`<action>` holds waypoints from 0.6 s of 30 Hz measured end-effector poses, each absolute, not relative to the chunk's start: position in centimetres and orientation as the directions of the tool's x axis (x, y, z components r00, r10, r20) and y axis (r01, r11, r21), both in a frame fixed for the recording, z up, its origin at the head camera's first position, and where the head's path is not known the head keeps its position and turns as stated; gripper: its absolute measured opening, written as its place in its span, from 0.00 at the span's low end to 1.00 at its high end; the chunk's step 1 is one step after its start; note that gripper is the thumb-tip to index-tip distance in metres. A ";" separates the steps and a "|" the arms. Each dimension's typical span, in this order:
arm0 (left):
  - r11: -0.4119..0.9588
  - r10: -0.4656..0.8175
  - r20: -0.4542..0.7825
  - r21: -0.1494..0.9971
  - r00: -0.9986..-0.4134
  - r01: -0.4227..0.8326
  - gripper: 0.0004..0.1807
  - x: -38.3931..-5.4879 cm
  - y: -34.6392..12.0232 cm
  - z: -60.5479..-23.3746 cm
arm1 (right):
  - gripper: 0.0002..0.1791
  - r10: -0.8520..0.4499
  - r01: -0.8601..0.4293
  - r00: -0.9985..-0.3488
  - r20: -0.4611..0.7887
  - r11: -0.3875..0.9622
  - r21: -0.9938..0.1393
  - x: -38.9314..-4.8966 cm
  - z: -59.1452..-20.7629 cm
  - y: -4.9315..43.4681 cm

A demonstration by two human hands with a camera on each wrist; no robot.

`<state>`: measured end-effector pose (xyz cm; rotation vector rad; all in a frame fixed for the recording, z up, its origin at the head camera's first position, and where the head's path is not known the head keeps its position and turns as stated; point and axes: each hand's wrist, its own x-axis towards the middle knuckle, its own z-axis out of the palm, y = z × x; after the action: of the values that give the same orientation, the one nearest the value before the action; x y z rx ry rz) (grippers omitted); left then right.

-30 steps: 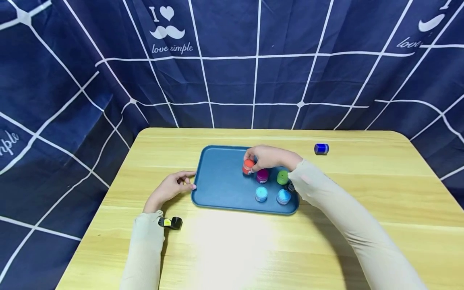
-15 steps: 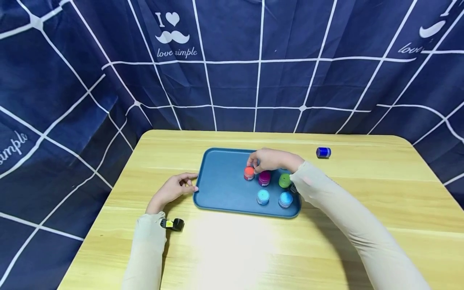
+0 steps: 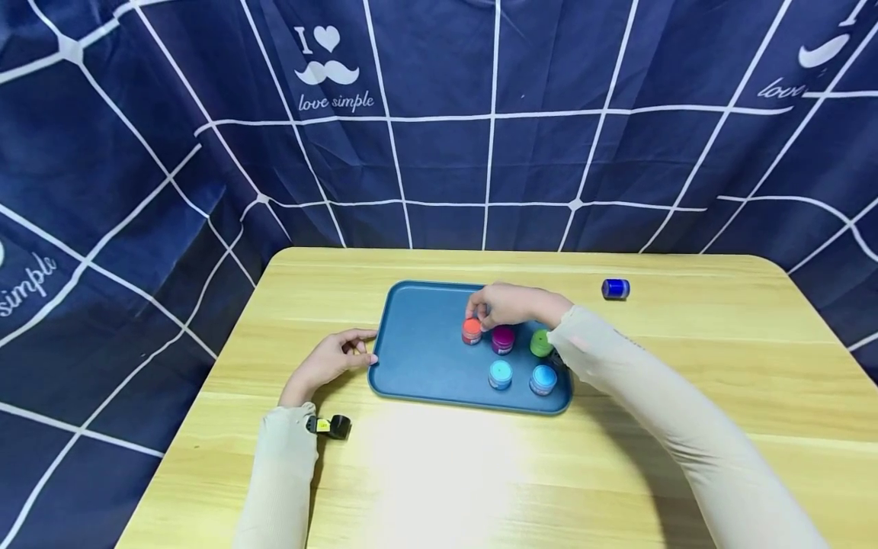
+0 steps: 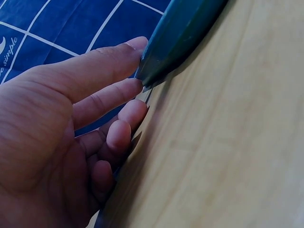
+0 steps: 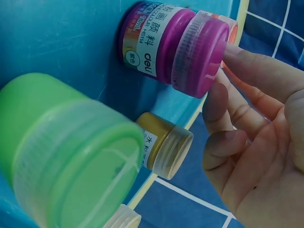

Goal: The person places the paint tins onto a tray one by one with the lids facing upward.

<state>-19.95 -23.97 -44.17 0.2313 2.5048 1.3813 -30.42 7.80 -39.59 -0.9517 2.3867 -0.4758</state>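
In the head view, a red paint jar [image 3: 471, 332] stands on the blue tray [image 3: 418, 358]. My right hand [image 3: 509, 304] reaches over from the right, thumb and fingers pinching its lid. A magenta paint jar [image 5: 156, 45] stands beside it and hides part of the fingertips in the right wrist view. Green [image 5: 71, 156] and ochre [image 5: 164, 145] paint jars are nearer the wrist; my hand and sleeve cover the ochre one from the head view. My left hand [image 3: 328, 361] rests at the tray's left edge, thumb and forefinger touching the rim [image 4: 152, 66], other fingers loosely bent.
Two light-blue paint jars, one paler [image 3: 500, 374] and one deeper [image 3: 543, 380], stand at the tray's front right. A dark-blue jar [image 3: 616, 288] lies on its side on the wooden table [image 3: 686, 335] beyond the tray. A navy curtain [image 3: 439, 168] hangs behind.
The red jar has come down onto the tray, with my right hand lowering slightly along with it. My left hand keeps its place at the rim. The head view has shifted a little.
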 end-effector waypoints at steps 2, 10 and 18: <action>0.532 0.266 -0.154 0.846 -0.952 0.012 0.27 -19.9 -23.9 -44.1 | 0.13 -0.712 -0.532 -0.616 -0.336 0.691 -0.489 -30.3 -39.6 7.8; 0.537 0.265 -0.151 0.844 -0.952 0.016 0.27 -19.8 -24.0 -44.2 | 0.12 -0.703 -0.535 -0.619 -0.350 0.704 -0.467 -30.0 -39.6 7.5; 0.547 0.266 -0.145 0.837 -0.953 0.025 0.27 -19.8 -23.9 -44.1 | 0.16 -0.694 -0.549 -0.638 -0.335 0.714 -0.433 -29.8 -39.1 8.0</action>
<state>-19.78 -23.90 -44.06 0.2430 2.5295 1.3630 -29.82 8.00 -39.13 -0.9498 2.4370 -0.4018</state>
